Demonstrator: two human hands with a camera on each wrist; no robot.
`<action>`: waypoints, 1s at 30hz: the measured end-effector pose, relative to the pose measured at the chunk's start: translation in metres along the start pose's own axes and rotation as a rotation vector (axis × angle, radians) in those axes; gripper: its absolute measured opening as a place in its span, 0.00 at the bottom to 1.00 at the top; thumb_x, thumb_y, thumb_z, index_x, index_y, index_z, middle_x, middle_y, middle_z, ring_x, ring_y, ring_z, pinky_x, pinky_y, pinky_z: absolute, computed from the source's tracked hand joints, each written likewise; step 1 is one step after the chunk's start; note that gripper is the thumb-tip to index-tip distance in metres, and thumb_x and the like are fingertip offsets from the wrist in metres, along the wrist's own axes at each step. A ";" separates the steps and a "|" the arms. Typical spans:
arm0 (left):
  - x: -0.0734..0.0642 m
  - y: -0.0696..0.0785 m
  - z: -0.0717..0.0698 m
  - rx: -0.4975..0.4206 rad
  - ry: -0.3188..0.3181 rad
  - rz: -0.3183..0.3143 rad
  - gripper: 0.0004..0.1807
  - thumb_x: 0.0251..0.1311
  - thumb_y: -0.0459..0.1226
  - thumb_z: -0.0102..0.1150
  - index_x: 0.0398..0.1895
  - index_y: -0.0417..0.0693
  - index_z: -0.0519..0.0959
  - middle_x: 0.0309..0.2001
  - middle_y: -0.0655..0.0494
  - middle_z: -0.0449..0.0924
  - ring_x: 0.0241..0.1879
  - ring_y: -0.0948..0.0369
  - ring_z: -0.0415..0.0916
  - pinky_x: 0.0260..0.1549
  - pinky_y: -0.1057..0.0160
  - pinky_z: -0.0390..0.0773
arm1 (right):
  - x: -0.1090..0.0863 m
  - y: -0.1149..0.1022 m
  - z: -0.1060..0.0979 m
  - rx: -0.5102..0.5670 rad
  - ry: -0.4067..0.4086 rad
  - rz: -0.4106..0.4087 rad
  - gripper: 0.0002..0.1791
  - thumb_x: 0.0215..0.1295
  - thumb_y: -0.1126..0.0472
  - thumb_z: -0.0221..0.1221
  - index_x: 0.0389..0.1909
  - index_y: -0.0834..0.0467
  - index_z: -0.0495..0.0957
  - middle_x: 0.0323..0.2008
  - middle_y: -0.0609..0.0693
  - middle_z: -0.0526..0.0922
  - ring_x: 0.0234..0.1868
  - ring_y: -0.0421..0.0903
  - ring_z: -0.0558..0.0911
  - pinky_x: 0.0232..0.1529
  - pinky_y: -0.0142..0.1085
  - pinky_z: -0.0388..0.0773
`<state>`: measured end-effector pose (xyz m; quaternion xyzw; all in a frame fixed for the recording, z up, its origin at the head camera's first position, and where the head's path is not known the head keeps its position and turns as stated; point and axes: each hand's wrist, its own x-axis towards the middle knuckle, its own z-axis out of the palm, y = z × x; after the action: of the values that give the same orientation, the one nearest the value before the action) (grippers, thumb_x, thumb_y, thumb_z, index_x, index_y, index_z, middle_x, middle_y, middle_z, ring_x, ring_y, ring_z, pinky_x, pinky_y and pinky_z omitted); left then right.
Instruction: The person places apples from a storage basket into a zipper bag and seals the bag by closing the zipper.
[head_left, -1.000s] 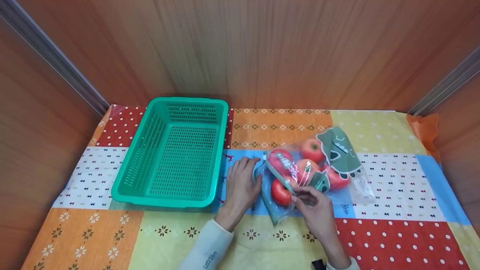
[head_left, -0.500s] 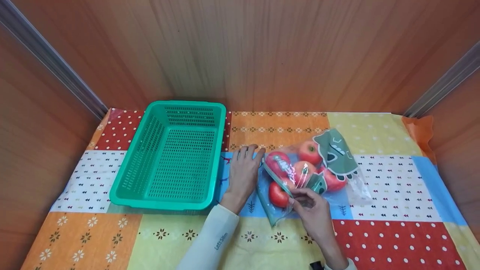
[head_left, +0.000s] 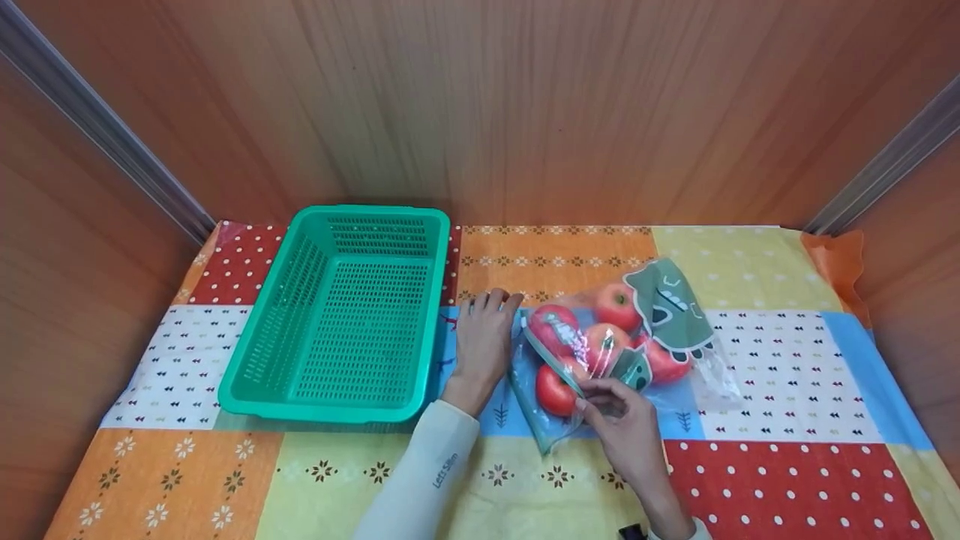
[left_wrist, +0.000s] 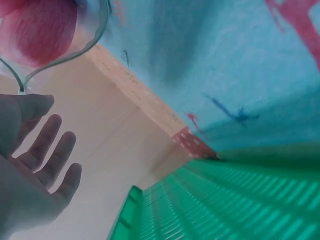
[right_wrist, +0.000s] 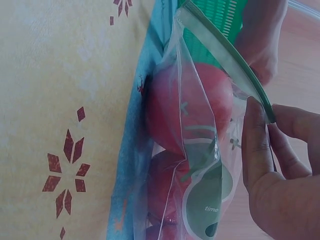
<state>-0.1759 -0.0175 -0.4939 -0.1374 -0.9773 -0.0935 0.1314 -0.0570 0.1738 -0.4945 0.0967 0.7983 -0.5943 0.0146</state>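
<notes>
A clear zip bag (head_left: 564, 301) with a green dinosaur print lies on the cloth, holding several red apples (head_left: 556, 390). Its green-edged mouth gapes on the left side. At the mouth's far corner is my left hand (head_left: 480, 343); in the left wrist view its thumb and bent index finger meet at the white zip slider (left_wrist: 22, 92), the other fingers spread loosely. With thumb and index finger, my right hand (head_left: 624, 421) pinches the green zip edge (right_wrist: 235, 56) of the mouth, lifting it off the apples.
To the left stands an empty green plastic basket (head_left: 431, 341) with slotted walls. A patchwork cloth (head_left: 525, 499) covers the table, and wooden panels (head_left: 510, 112) enclose it at the back and sides. An orange flap (head_left: 838, 262) hangs at the right corner.
My left hand has moved away from me along the bag's mouth to its far corner, its index finger bending toward the slider. My right hand keeps its pinch; the view has shifted slightly.
</notes>
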 end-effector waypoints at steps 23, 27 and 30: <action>0.026 0.021 -0.009 -0.144 -0.091 0.011 0.17 0.71 0.46 0.67 0.56 0.48 0.87 0.49 0.51 0.89 0.48 0.54 0.88 0.50 0.54 0.87 | -0.004 0.006 0.001 0.007 0.006 -0.033 0.14 0.68 0.71 0.68 0.53 0.64 0.85 0.49 0.56 0.87 0.46 0.47 0.87 0.46 0.30 0.85; 0.032 0.028 -0.012 -0.063 -0.108 0.099 0.17 0.68 0.44 0.71 0.55 0.48 0.86 0.48 0.51 0.88 0.46 0.54 0.88 0.49 0.55 0.87 | -0.001 0.003 0.001 0.010 0.013 -0.018 0.14 0.67 0.71 0.68 0.53 0.63 0.85 0.48 0.56 0.87 0.46 0.48 0.87 0.46 0.31 0.85; 0.034 0.031 -0.013 -0.003 -0.113 0.142 0.16 0.64 0.40 0.75 0.53 0.48 0.86 0.46 0.50 0.88 0.46 0.54 0.87 0.48 0.55 0.87 | 0.001 0.002 0.001 0.009 0.008 -0.009 0.14 0.67 0.71 0.68 0.53 0.62 0.85 0.48 0.56 0.87 0.46 0.48 0.87 0.46 0.31 0.85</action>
<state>-0.1957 0.0170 -0.4674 -0.2115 -0.9708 -0.0776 0.0823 -0.0577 0.1737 -0.4968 0.0954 0.7961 -0.5975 0.0084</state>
